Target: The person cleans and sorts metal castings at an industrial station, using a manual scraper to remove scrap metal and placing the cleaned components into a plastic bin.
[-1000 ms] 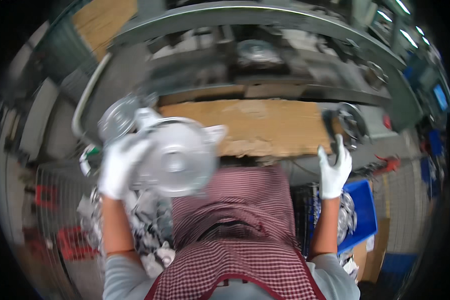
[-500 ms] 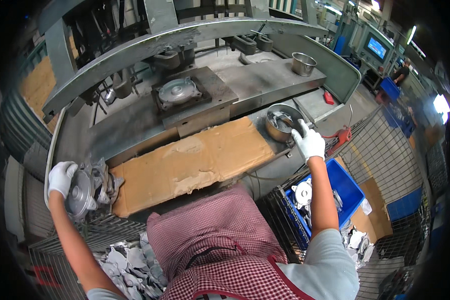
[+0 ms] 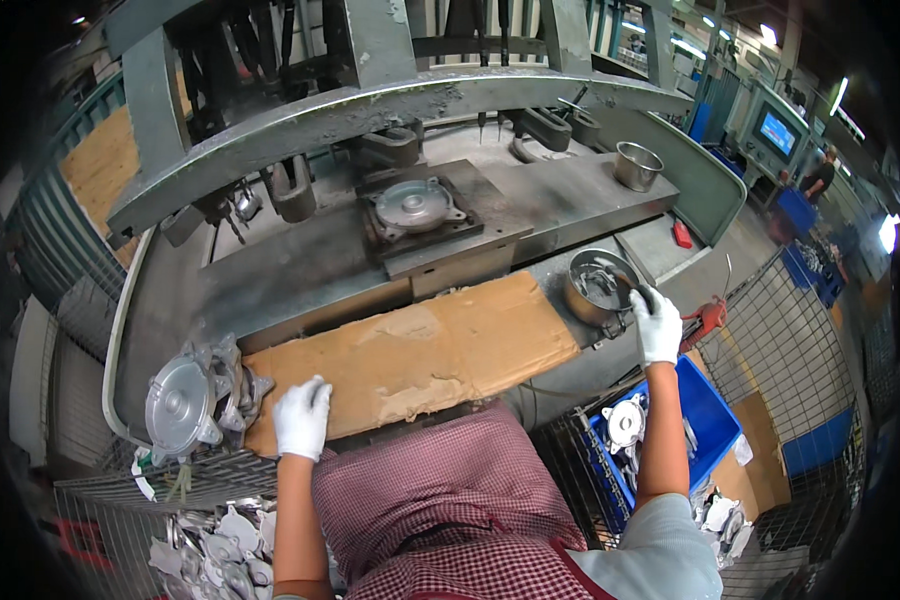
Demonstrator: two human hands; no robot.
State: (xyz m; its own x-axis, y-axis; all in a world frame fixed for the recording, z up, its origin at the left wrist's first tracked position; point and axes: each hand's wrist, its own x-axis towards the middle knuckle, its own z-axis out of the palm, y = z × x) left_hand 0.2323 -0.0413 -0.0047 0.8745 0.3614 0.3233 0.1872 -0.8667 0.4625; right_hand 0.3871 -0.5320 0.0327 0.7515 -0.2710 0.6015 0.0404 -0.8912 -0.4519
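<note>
My gloved right hand (image 3: pixel 658 328) is closed on a dark handle (image 3: pixel 647 297) at the rim of the metal pot (image 3: pixel 577 297). Grey matter lies inside the pot, and the handle's far end cannot be made out. Over the near left part of the cardboard sheet (image 3: pixel 500 315) is my gloved left hand (image 3: pixel 302 418), empty, with its fingers loosely apart. Left of that hand, several round metal castings (image 3: pixel 178 405) with lugs stand stacked on edge. Another round casting (image 3: pixel 415 205) lies flat in the dark square fixture (image 3: pixel 475 226) on the machine bed.
A heavy grey crossbeam (image 3: pixel 390 100) spans the machine above the bed. To the right stand a second metal pot (image 3: pixel 637 167) and a red object (image 3: pixel 682 235). Below are a blue bin (image 3: pixel 712 450) with castings and wire cages (image 3: pixel 790 330). Further castings (image 3: pixel 225 545) lie at lower left.
My left hand has left the stacked castings and moved right over the cardboard. My right hand, spread beside the pot before, has closed on the dark handle. The view has shifted slightly.
</note>
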